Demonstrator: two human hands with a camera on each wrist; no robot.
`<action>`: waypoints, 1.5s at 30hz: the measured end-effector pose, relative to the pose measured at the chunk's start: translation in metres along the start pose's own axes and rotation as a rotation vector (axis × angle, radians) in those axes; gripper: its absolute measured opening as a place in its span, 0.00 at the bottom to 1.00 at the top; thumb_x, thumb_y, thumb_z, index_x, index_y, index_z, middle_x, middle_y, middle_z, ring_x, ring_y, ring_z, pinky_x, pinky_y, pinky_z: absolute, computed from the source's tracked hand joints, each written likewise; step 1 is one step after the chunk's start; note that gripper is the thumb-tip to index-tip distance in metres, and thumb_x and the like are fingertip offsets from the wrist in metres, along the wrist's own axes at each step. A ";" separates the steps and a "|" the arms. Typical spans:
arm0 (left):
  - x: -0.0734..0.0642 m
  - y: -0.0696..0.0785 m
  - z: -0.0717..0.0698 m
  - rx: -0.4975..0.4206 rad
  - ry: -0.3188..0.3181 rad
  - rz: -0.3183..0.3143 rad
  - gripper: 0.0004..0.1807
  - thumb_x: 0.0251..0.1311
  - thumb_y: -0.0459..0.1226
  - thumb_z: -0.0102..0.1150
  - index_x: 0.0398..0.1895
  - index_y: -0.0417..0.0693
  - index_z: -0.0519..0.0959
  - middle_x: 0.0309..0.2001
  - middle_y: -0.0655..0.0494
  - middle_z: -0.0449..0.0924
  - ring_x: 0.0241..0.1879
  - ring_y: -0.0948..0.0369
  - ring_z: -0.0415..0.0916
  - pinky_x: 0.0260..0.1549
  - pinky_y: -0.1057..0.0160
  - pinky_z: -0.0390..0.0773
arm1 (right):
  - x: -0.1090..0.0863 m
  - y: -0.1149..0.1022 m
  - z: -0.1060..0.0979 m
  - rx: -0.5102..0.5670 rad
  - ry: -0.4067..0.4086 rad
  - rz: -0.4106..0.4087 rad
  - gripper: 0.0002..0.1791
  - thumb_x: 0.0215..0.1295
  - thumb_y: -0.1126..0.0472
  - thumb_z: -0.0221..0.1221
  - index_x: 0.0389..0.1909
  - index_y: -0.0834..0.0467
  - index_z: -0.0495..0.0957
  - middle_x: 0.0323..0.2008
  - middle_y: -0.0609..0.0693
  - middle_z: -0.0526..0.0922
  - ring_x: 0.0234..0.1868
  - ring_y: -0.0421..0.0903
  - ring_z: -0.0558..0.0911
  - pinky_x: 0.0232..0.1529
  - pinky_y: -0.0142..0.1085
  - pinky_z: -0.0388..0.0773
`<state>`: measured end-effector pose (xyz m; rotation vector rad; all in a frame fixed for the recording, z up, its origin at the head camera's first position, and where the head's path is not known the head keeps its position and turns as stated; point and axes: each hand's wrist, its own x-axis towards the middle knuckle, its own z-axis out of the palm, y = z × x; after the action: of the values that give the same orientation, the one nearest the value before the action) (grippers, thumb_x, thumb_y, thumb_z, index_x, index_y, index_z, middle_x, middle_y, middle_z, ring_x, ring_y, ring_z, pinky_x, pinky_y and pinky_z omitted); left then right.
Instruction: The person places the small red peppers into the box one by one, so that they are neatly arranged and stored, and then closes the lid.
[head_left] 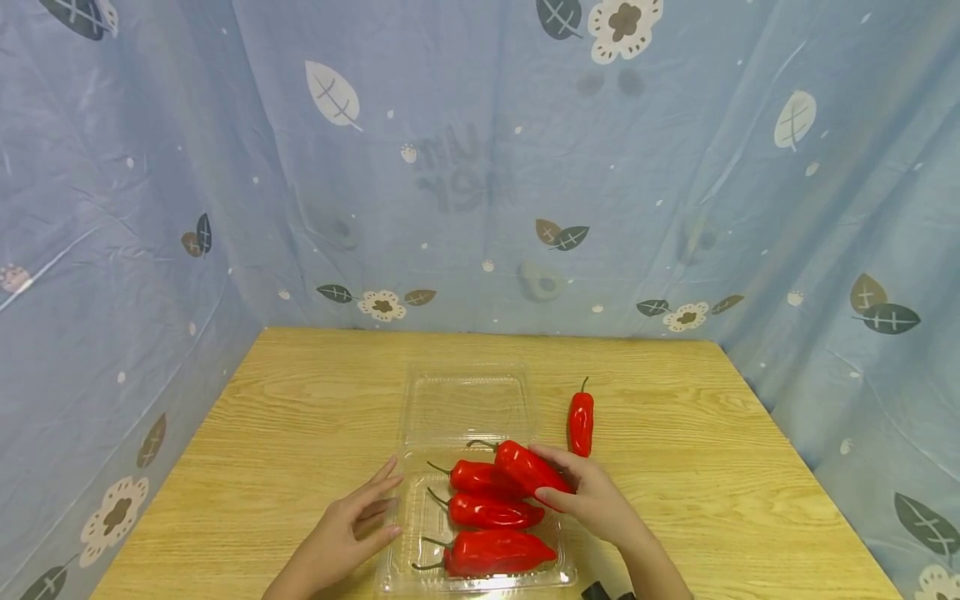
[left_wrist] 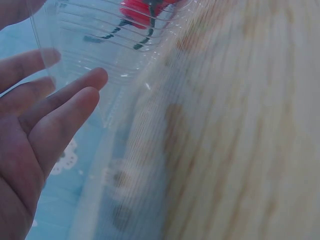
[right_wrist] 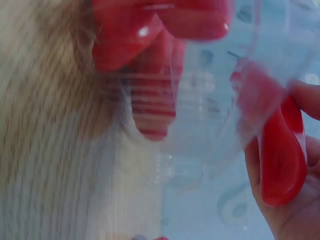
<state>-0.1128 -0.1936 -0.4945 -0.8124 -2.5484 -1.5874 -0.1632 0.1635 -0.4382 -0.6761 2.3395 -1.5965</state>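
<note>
My right hand grips a red chili pepper around its body, holding it over the back right part of a clear plastic box. In the right wrist view that pepper lies between thumb and fingers. Several red peppers lie in the box, stems to the left, among them a middle pepper and a front pepper. At the box's left wall is my left hand, its fingers extended and spread. The left wrist view shows its fingertips right at the clear wall.
The box's transparent lid lies folded open toward the back. One more red pepper rests on the wooden table right of the lid. A small black object shows at the front edge. A patterned blue curtain surrounds the table's back and sides.
</note>
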 end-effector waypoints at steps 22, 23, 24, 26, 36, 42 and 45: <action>0.000 -0.004 0.002 -0.014 0.010 -0.030 0.32 0.62 0.36 0.60 0.67 0.34 0.62 0.73 0.37 0.48 0.59 0.39 0.68 0.52 0.56 0.79 | 0.014 -0.007 0.022 -0.044 -0.113 -0.055 0.28 0.61 0.61 0.63 0.62 0.59 0.71 0.56 0.57 0.78 0.49 0.45 0.79 0.48 0.27 0.79; 0.000 -0.004 0.002 -0.011 0.010 -0.029 0.32 0.62 0.36 0.60 0.67 0.34 0.62 0.73 0.37 0.48 0.59 0.39 0.68 0.52 0.56 0.79 | 0.014 -0.007 0.023 -0.049 -0.115 -0.051 0.27 0.61 0.61 0.63 0.62 0.58 0.71 0.55 0.57 0.78 0.49 0.45 0.79 0.48 0.27 0.79; -0.001 -0.004 0.002 -0.007 0.011 -0.028 0.32 0.62 0.36 0.60 0.67 0.34 0.62 0.73 0.37 0.48 0.59 0.39 0.68 0.52 0.56 0.79 | 0.014 -0.008 0.024 -0.059 -0.116 -0.049 0.27 0.61 0.61 0.63 0.62 0.57 0.71 0.55 0.56 0.79 0.49 0.45 0.79 0.48 0.28 0.78; -0.001 -0.003 0.002 -0.008 0.012 -0.034 0.32 0.61 0.36 0.60 0.67 0.35 0.62 0.73 0.38 0.48 0.60 0.40 0.67 0.52 0.57 0.79 | 0.015 -0.007 0.025 -0.079 -0.117 -0.046 0.27 0.60 0.62 0.63 0.62 0.57 0.72 0.55 0.56 0.79 0.49 0.45 0.79 0.48 0.28 0.78; -0.001 -0.001 0.002 -0.013 0.011 -0.043 0.32 0.62 0.37 0.60 0.67 0.37 0.62 0.73 0.40 0.48 0.60 0.40 0.67 0.52 0.56 0.79 | 0.020 -0.007 0.034 -0.163 -0.159 0.005 0.26 0.60 0.64 0.62 0.61 0.50 0.73 0.55 0.50 0.79 0.51 0.48 0.78 0.50 0.30 0.77; -0.001 -0.001 0.002 -0.018 0.014 -0.064 0.32 0.62 0.38 0.60 0.68 0.39 0.63 0.74 0.42 0.48 0.61 0.41 0.67 0.53 0.56 0.78 | 0.022 -0.008 0.039 -0.184 -0.200 0.021 0.26 0.59 0.65 0.62 0.60 0.47 0.74 0.55 0.48 0.79 0.53 0.47 0.77 0.53 0.32 0.76; -0.001 0.000 0.001 -0.022 0.013 -0.081 0.32 0.62 0.39 0.60 0.68 0.40 0.63 0.74 0.44 0.48 0.61 0.43 0.68 0.55 0.63 0.78 | 0.023 -0.006 0.041 -0.190 -0.216 0.016 0.27 0.59 0.65 0.62 0.60 0.45 0.74 0.55 0.47 0.79 0.51 0.44 0.77 0.53 0.30 0.76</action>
<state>-0.1118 -0.1931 -0.4957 -0.7063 -2.5907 -1.6400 -0.1644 0.1169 -0.4461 -0.8228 2.3461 -1.2351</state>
